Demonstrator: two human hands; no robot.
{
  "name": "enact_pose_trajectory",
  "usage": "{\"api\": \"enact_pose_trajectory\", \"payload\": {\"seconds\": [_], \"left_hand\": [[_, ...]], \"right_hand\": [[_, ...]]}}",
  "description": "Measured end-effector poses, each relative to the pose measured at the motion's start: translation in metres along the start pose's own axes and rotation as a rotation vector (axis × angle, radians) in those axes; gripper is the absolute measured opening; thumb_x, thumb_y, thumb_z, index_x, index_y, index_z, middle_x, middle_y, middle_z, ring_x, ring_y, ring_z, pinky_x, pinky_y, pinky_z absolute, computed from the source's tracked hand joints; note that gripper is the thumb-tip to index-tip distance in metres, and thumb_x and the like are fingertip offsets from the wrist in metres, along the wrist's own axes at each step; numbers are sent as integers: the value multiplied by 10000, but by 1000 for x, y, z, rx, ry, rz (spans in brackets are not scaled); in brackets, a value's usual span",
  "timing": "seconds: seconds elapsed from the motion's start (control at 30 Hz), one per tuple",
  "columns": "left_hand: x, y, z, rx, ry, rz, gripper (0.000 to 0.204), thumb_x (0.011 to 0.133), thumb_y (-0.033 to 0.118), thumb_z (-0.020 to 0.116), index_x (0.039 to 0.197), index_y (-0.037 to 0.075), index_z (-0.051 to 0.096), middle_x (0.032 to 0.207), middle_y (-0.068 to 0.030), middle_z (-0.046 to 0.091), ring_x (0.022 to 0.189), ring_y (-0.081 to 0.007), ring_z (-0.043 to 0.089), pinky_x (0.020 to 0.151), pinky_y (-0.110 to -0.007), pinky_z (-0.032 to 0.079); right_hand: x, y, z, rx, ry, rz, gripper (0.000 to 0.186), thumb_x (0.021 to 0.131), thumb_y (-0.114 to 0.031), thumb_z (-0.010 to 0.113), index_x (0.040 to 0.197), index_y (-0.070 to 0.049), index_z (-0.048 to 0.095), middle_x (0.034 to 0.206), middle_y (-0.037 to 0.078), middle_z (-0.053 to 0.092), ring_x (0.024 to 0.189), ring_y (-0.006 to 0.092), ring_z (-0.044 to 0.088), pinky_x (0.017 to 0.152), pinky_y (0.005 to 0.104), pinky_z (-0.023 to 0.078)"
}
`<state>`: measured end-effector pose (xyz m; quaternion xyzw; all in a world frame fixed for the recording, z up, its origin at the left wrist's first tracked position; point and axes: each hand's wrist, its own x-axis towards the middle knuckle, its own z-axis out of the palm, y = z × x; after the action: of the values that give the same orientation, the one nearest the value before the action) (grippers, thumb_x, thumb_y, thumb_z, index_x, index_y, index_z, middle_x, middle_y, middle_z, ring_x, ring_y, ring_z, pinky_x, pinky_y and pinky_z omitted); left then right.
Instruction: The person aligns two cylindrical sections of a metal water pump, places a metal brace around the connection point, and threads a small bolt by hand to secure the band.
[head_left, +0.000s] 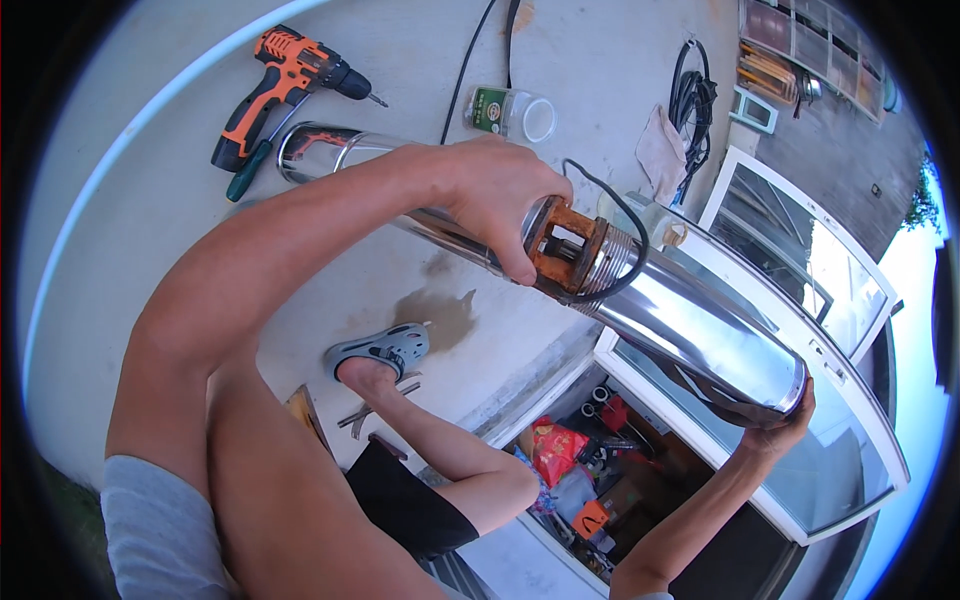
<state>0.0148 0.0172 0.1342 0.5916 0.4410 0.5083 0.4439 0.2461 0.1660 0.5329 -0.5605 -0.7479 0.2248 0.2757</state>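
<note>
A long, shiny steel submersible pump (700,320) slants across the view from upper left to lower right. Its middle has a rusty open bracket (565,245) with a shaft showing inside and a threaded collar beside it. My left hand (500,200) is wrapped round the steel body just left of the bracket. At the far right end, my right hand (785,425) cups the pump's rounded end from below. A black cable (635,215) loops over the bracket. The pump's other end (325,150) lies near the floor, partly behind my left forearm.
An orange and black cordless drill (285,85) and a green-handled screwdriver (250,170) lie at upper left. A clear plastic jar (512,113) is beyond the pump. A white-framed glass door (840,450) stands right. A foot in a grey clog (385,348) rests near a wet patch (440,315).
</note>
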Motion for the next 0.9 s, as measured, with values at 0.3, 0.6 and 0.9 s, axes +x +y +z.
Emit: {"api": "enact_pose_trajectory", "payload": {"seconds": [0.3,0.6,0.9], "left_hand": [[-6,7,1,20,-46,-13,705,498,470,848,1060,81,675,869,-94,720,799,-271,708,710,-347,535],[-43,24,-4,-79,-120,33,846,490,415,904,1205,60,623,1091,-132,686,1027,-298,667,892,-380,521],[-82,87,-5,273,-286,-198,1104,555,123,939,1480,52,342,1391,-196,516,1319,-387,485,1127,-430,389]], "right_hand": [[-25,10,-9,70,-43,-52,462,1004,-338,447,1260,15,599,1163,130,659,1093,244,648,948,374,526],[-88,2,-1,42,-29,-211,573,966,-435,456,1307,20,534,1203,190,622,1137,286,628,995,399,510],[-167,-2,-11,-23,20,-441,551,979,-316,373,1276,117,539,1241,258,619,1141,303,618,1022,397,461]]}}
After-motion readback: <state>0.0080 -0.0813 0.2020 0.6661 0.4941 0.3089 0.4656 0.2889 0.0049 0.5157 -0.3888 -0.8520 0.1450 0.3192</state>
